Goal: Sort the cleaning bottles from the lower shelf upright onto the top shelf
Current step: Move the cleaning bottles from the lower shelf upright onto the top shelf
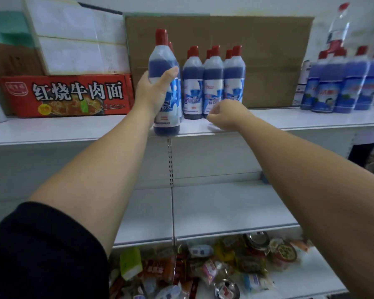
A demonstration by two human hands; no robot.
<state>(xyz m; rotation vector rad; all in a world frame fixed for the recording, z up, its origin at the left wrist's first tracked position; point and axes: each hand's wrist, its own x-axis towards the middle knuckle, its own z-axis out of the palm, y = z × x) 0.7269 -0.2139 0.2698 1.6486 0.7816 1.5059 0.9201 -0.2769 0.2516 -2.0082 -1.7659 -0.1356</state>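
We stand a red-capped blue cleaner bottle (166,61) at the top shelf (73,130) edge, left hand (153,91) wrapped round it. The right hand (225,115) is curled and empty beside it. Next, probably: nudge the bottle back into the row of bottles (213,83) behind that hand, then let go.

Both arms reach forward and up, forearms bare. The left hand (152,91) grips a blue cleaning bottle (163,60) round its middle, with the thumb across the front and the fingers hidden behind it. The bottle stands upright in the grip. A dark sleeve (41,251) covers the left upper arm. Just to the right and slightly lower, the right hand (226,114) is apart from the bottle. Its fingers are curled in toward the palm, holding nothing, and its wrist is bent slightly down.
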